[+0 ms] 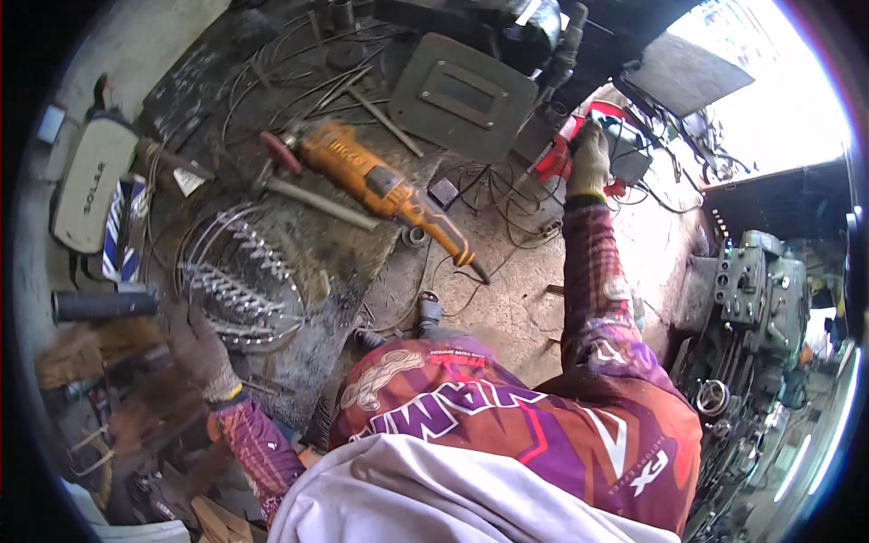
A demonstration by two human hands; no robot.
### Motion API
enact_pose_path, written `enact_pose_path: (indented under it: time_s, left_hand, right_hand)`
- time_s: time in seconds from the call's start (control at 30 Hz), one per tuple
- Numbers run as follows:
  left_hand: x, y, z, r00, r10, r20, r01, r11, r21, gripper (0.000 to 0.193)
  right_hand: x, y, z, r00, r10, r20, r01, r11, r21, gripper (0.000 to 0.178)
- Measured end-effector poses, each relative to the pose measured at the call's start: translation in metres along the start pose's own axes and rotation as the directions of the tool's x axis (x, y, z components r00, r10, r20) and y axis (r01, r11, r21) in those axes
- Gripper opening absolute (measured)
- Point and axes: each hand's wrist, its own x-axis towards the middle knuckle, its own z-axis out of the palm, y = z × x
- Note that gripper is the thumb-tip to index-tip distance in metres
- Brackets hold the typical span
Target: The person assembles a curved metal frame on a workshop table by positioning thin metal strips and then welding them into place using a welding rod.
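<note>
My right hand (590,163), in a pale work glove, reaches far out to a red and grey machine (625,152) at the upper right. Its fingers meet the machine's top edge, but glare and distance hide how they are bent. My left hand (199,355), in a grey glove with a yellow cuff, is low at the left with its fingers stretched out. Beside it lies a round wire-like metal frame (243,288) with spiky strips inside. An orange angle grinder (367,174) with a reddish disc rests on the dark worktop, away from both hands.
A dark welding shield (463,95) lies at the back, near tangled cables (520,204). A hammer (321,201) lies below the grinder. At far left are a pale case (93,185) and a dark pipe (104,304). A green-grey machine tool (760,285) stands at right.
</note>
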Motion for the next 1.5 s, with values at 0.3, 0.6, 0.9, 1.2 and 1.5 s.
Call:
enact_pose_path:
  time_s: [0.3,0.6,0.9,1.2,1.5]
  left_hand:
    - [-0.009,0.005,-0.015,1.000,-0.019,-0.020,0.020,1.000,0.024,0.030]
    - [-0.007,0.037,-0.011,0.976,-0.169,-0.135,0.162,0.985,-0.064,0.024]
    - [-0.004,0.047,-0.023,0.980,-0.146,-0.134,0.137,0.988,-0.071,0.022]
    - [-0.006,0.041,-0.023,0.989,-0.089,-0.119,0.078,0.992,-0.096,0.019]
    - [-0.005,0.033,-0.022,0.984,-0.040,-0.172,0.015,0.989,-0.145,0.018]
  right_hand:
    - [0.080,0.017,0.097,0.875,0.256,0.412,-0.471,0.651,0.595,0.049]
    - [0.173,0.049,0.097,0.264,-0.606,0.751,0.952,0.036,-0.305,0.039]
    - [0.251,-0.020,0.023,0.705,-0.380,0.599,0.708,0.331,-0.624,0.047]
    - [0.152,-0.159,-0.175,0.212,-0.559,0.801,0.724,-0.461,-0.514,0.021]
    - [-0.137,-0.361,-0.032,0.533,-0.490,0.690,0.746,0.657,-0.109,0.029]
